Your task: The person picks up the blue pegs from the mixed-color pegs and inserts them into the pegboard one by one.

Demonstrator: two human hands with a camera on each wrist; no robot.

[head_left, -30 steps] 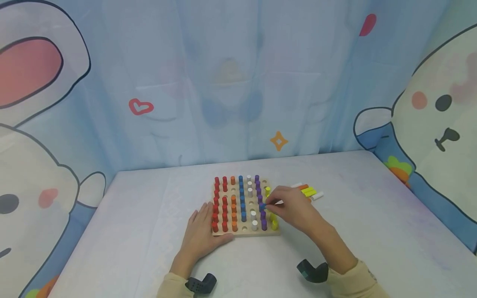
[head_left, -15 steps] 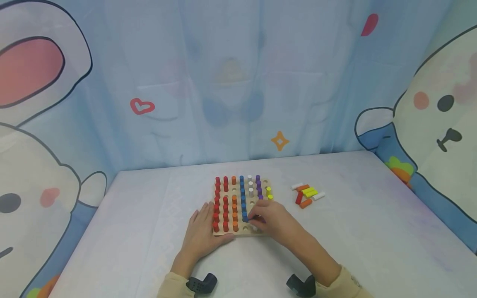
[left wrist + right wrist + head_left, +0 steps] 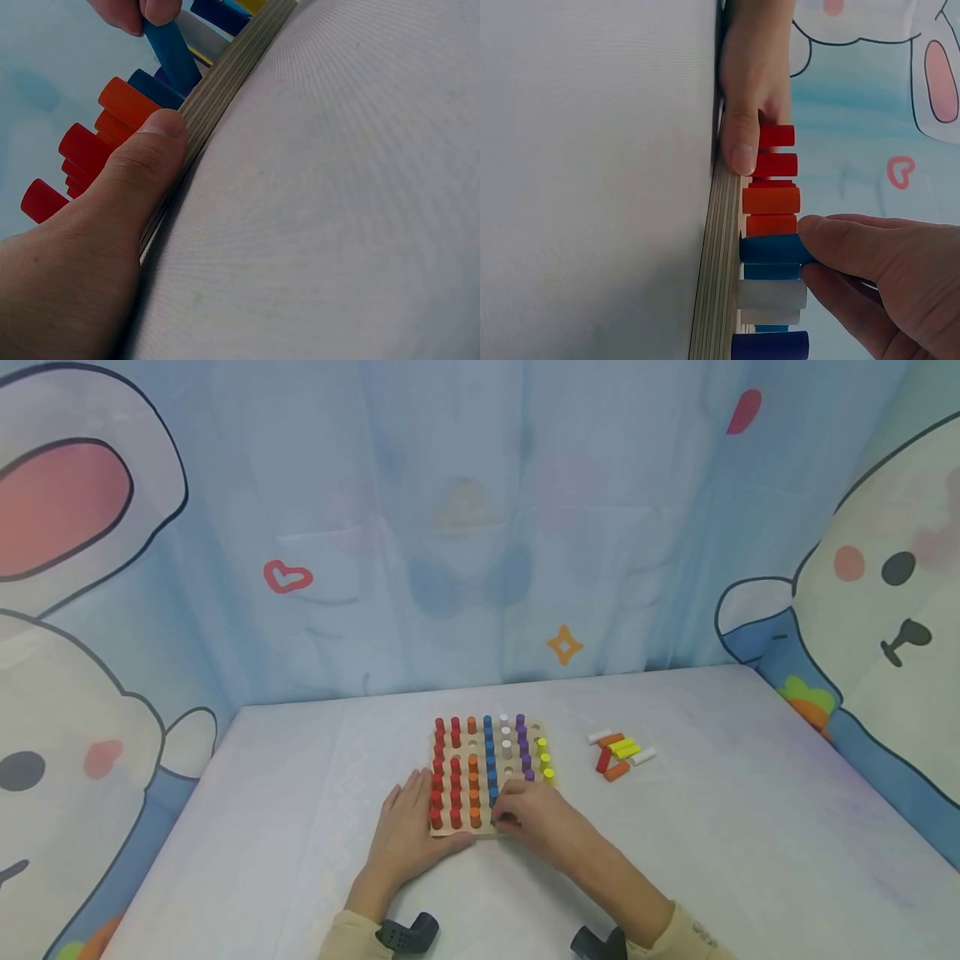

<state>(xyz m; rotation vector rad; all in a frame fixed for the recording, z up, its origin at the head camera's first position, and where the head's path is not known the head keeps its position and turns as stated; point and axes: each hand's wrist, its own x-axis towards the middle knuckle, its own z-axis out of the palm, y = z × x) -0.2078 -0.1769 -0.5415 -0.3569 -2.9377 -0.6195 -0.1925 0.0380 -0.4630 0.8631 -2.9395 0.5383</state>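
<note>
A wooden pegboard point(image 3: 486, 830) holds columns of red, orange, blue, white, purple and yellow pegs. My left hand point(image 3: 403, 827) rests against its left side, fingers straight, and the thumb point(image 3: 150, 154) lies along the front edge. Between thumb and fingers, my right hand point(image 3: 546, 823) pinches a blue peg point(image 3: 771, 248) at the front of the blue column. In the left wrist view its lower end meets the board, and the peg stands about upright. From the head view, the right hand hides this peg and some white and purple ones.
Right of the board, several loose pegs lie in a small pile, among them a red peg point(image 3: 603, 760), a yellow peg point(image 3: 628, 750), an orange peg point(image 3: 617, 771) and a white peg point(image 3: 643, 757). A white cloth point(image 3: 750, 827) covers the table. Behind hangs a blue printed curtain point(image 3: 465, 527).
My right hand has carried the blue peg from above the purple column leftward and toward the front edge, down to the front of the blue column. My left hand stays put.
</note>
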